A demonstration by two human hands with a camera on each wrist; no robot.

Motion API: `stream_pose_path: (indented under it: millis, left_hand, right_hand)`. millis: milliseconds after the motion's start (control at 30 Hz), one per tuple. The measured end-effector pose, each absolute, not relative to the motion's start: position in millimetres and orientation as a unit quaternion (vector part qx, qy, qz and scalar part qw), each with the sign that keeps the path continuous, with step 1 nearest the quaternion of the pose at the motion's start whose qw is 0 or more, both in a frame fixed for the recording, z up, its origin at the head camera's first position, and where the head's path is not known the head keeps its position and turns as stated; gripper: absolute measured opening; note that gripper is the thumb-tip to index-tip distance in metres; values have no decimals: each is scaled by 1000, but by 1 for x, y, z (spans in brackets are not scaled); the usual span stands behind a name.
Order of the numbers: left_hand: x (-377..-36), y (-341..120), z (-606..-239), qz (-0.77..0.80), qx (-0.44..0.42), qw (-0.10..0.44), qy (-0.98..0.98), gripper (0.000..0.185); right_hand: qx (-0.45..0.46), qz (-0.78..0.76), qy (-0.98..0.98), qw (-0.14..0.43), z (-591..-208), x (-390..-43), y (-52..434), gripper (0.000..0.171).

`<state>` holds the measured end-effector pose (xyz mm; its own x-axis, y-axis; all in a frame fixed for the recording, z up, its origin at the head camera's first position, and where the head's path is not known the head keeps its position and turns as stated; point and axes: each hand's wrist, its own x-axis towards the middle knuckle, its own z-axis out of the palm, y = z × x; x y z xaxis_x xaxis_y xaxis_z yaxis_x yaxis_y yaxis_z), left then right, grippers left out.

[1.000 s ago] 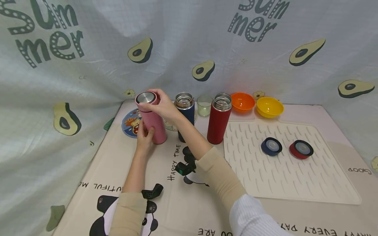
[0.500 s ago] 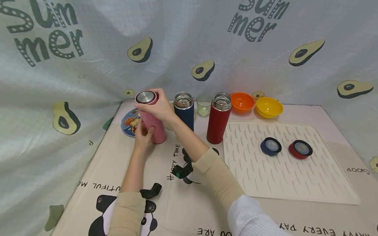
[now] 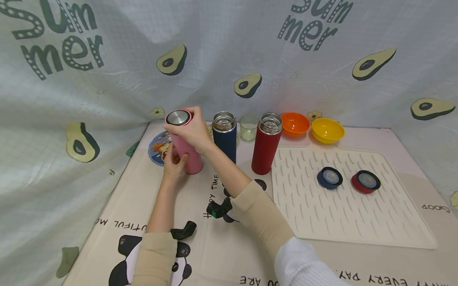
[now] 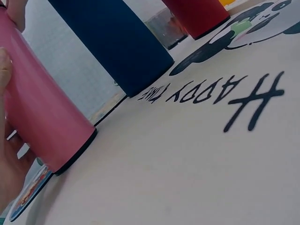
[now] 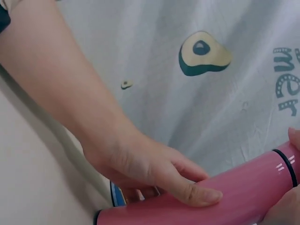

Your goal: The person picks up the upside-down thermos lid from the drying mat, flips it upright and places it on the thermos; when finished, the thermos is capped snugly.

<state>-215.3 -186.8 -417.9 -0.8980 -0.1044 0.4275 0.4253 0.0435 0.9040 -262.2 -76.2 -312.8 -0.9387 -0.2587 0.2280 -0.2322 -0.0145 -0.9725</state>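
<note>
A pink thermos [image 3: 193,162] stands on the table at the left, its lid [image 3: 178,117] with a silver top still in place. My left hand [image 3: 173,167] holds the lower body, thumb across the front; the right wrist view shows this left hand [image 5: 154,171] along the pink side. From above, my right hand [image 3: 194,131] grips the lid, thumb in front and fingers behind, partly out of sight. In the left wrist view the thermos base [image 4: 70,145] meets the tabletop. Lidless navy [image 3: 225,143] and red [image 3: 265,153] thermoses stand to its right.
A cream ridged mat [image 3: 343,218] on the right bears a navy lid [image 3: 329,178] and a red lid [image 3: 365,182]. Along the back are a glass cup [image 3: 248,129], an orange bowl [image 3: 294,124] and a yellow bowl [image 3: 327,130]. A round blue coaster [image 3: 155,149] lies behind the pink thermos.
My right hand has turned a little on the lid, its wrist and forearm shifting slightly left. The left hand and the pink thermos stay almost where they were.
</note>
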Motion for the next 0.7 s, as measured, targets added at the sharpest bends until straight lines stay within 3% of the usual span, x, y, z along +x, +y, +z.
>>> stream_pose_path:
  millis: [100, 300, 500, 700]
  left_hand:
    - [-215, -186, -418, -680, -118, 204, -694, 82]
    - [-215, -187, -414, -669, -118, 200, -706, 86]
    - [-216, -188, -414, -661, -121, 200, -713, 75]
    - [-215, -187, -415, -674, -119, 193, -703, 73]
  right_hand:
    - [-173, -675, 717, 4, -313, -261, -77, 65]
    - [-195, -702, 683, 52, -313, -265, -73, 59]
    - [-175, -698, 694, 16, -313, -263, -77, 64]
    - [-176, -724, 661, 90, -313, -265, -73, 58]
